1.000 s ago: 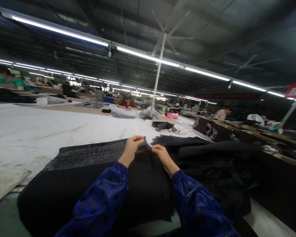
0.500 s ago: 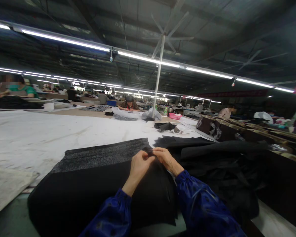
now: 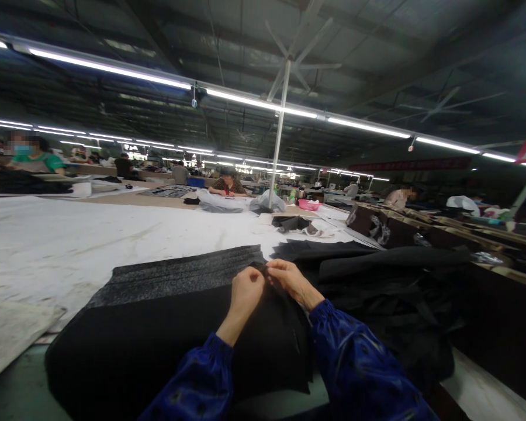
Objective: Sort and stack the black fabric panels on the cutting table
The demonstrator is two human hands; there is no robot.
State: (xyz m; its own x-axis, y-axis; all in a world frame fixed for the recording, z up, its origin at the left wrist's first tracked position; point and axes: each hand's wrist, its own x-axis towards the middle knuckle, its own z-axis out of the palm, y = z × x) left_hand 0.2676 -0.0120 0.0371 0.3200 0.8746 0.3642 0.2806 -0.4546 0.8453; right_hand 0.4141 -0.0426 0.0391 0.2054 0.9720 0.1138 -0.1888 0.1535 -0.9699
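A stack of black fabric pieces (image 3: 158,327) lies in front of me and hangs over the near table edge. Along its far side runs a speckled grey band (image 3: 170,276). My left hand (image 3: 245,292) is closed in a pinch on the fabric's far right corner. Close beside it, my right hand (image 3: 291,280) pinches the same corner between thumb and fingertips. The bit of cloth between the fingertips is small and dark, so its layers cannot be made out. Both forearms wear shiny blue sleeves.
A heap of black cloth (image 3: 390,304) lies to the right, beside dark brown panels (image 3: 499,316). White sheeting (image 3: 114,228) covers the table. Farther off are a pink basket (image 3: 309,205), plastic bags (image 3: 267,202), a pole (image 3: 279,134) and several people at work.
My left hand's thumb and fingers have drawn in closer, and a small gap now shows between the two hands. The fabric stack lies as before; the view has shifted slightly.
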